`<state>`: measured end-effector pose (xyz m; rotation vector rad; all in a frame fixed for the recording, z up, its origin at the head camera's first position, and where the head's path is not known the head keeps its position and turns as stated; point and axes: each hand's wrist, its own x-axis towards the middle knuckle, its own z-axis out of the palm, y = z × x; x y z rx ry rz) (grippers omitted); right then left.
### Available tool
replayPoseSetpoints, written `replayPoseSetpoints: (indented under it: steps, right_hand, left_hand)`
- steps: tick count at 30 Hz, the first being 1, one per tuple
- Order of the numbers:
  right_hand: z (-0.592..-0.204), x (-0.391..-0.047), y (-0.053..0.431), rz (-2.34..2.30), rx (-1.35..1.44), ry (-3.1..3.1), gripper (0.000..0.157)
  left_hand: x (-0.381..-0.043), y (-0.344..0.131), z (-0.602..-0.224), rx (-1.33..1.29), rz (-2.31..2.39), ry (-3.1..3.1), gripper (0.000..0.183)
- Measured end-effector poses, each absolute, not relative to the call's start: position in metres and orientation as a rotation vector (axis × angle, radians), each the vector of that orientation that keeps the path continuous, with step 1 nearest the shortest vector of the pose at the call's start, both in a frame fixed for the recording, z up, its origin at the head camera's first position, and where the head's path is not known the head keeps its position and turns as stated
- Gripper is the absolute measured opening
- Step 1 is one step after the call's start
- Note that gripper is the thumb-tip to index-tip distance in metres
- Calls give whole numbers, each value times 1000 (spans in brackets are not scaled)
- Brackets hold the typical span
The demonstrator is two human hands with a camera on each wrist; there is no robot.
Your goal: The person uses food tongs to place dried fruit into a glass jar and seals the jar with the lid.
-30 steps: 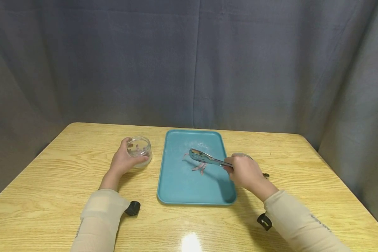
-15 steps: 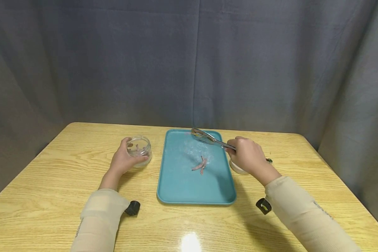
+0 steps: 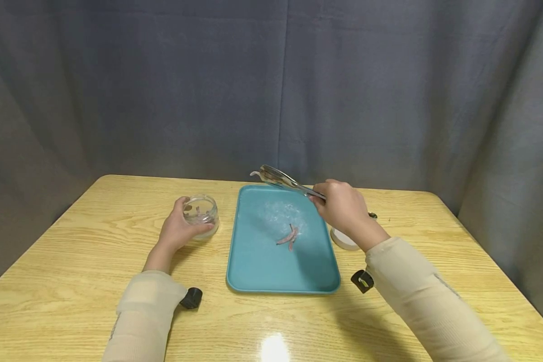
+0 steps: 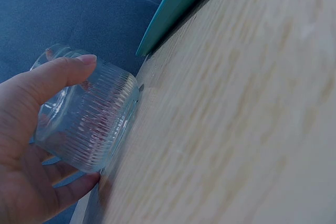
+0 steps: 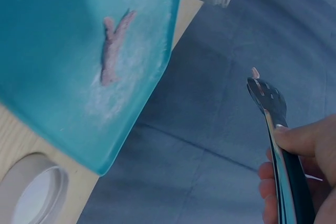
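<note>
My left hand (image 3: 179,229) grips a clear ribbed glass jar (image 4: 89,114) that stands on the table left of the tray, thumb on one side and fingers round the other. Pinkish pieces lie inside it. My right hand (image 3: 342,210) holds metal tongs (image 3: 282,179) by the handle, raised above the far edge of the blue-green tray (image 3: 271,274). From the closed tong tips a thin pinkish strip (image 3: 255,174) sticks out. A few more pink strips (image 5: 112,51), dusted with white powder, lie crossed near the tray's middle. What they are is not clear.
A round whitish lid (image 3: 344,240) lies against the tray's right side, partly under my right forearm in the head view. White powder (image 3: 282,213) is spread over the tray's far half. A grey curtain (image 3: 271,90) hangs behind the wooden table (image 3: 199,332).
My right hand has lifted the tongs up from the tray and swung them toward the far left, carrying a pink strip. My left hand and the jar have stayed put.
</note>
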<state>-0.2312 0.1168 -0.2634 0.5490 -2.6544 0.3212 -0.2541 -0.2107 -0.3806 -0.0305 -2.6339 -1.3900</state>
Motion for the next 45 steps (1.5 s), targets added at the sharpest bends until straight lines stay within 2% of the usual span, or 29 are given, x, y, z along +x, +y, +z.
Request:
replayPoseSetpoints:
  steps: [12, 29, 45]
  right_hand:
    - [-258, -236, 68, 377, 591, -2669, 18]
    - [-269, -231, 27, 374, 728, -2658, 9]
    - [-288, -234, 6, 303, 701, -2796, 22]
  left_hand:
    - [-253, -217, -382, 4, -1387, -2630, 97]
    - [-254, -215, -384, -13, -1405, -2618, 98]
    - [-254, -215, -383, -6, -1387, -2630, 95]
